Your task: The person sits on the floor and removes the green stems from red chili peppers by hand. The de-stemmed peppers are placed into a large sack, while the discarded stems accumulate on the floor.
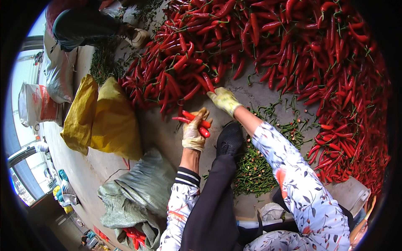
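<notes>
In a yellowed glove, my left hand (193, 133) is closed around a few red chili peppers (204, 124) just left of my black shoe (230, 139). My gloved right hand (223, 99) reaches farther forward, at the near edge of a broad heap of red chili peppers (282, 40). Its fingertips pinch the lower end of one red chili pepper (208, 82). Cut green stems (257, 168) lie piled on the concrete floor (251, 70), beside my shoe and partly below my right forearm.
To the left stand yellow woven sacks (116, 122) and a grey-green woven sack (147, 185) with red peppers at its mouth. Another person's leg and shoe (138, 37) are at the upper left, near more stems (105, 64). A pale plastic tub (348, 194) sits at right.
</notes>
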`<state>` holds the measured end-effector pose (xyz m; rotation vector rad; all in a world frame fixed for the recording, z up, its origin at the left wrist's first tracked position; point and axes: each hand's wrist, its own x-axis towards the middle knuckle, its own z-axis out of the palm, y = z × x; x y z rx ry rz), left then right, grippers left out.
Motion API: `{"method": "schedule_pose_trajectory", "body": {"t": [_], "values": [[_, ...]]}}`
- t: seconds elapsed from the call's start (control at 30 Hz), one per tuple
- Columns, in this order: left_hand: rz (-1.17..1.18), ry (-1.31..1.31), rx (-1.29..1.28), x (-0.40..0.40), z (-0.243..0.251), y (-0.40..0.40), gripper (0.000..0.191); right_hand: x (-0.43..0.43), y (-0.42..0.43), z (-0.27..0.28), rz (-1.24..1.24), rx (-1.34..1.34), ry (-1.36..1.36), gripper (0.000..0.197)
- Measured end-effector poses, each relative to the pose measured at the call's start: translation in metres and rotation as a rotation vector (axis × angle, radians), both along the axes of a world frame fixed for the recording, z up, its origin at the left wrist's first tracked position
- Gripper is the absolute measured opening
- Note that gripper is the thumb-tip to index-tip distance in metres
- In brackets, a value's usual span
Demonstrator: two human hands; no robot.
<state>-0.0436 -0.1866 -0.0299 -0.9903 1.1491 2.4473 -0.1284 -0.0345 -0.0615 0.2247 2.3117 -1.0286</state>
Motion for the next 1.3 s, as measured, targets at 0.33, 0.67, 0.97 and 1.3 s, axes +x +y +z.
{"method": "schedule_pose_trajectory", "body": {"t": [0.33, 0.67, 0.97, 1.3], "values": [[-0.713, 0.162, -0.155, 0.023, 0.027, 0.020, 0.029, 0.107, 0.066, 0.077, 0.174, -0.150, 0.022, 0.036], [-1.154, 0.188, -0.275, 0.035, 0.065, 0.021, 0.036, 0.128, 0.058, 0.081, -0.438, -0.874, -0.217, 0.023], [-0.412, 0.110, 0.161, 0.064, 0.051, -0.032, 0.050, 0.098, 0.076, 0.028, 0.263, 0.764, 0.469, 0.024], [0.103, -0.146, 0.013, 0.067, -0.054, -0.057, 0.018, 0.107, -0.072, 0.006, 0.329, -0.100, 0.334, 0.020]]}}
